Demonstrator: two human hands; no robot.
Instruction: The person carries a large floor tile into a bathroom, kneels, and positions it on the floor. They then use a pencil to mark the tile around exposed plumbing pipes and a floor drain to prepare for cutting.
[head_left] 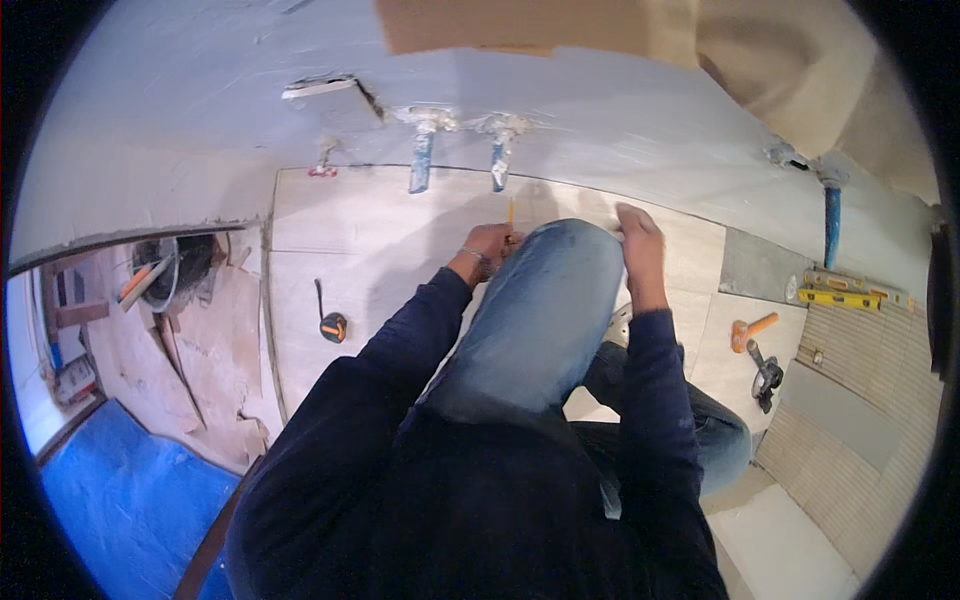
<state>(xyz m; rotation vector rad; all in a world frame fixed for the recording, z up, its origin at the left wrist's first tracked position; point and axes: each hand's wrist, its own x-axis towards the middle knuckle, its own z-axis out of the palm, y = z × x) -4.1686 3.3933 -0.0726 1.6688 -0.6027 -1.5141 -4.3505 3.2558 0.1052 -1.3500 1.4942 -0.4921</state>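
Observation:
My left hand (488, 248), at the left side of my raised knee (570, 260), is closed around a thin yellow-orange pencil (511, 211) that points toward the wall. On the other side of that knee my right hand (642, 248) is held low over the pale floor tiles (330, 215). Its fingers reach out toward the wall, partly hidden by the knee, and nothing shows in them. A black and orange tape measure (333, 327) lies on the tiles to the left of my left forearm.
Two blue-wrapped pipe stubs (421, 165) jut from the wall ahead; another blue pipe (832, 225) is farther right. An orange hammer-like tool (753, 330), a black hand tool (767, 378) and a yellow spirit level (840, 299) lie at right. A bucket (165, 270) and blue sheet (130, 500) are left.

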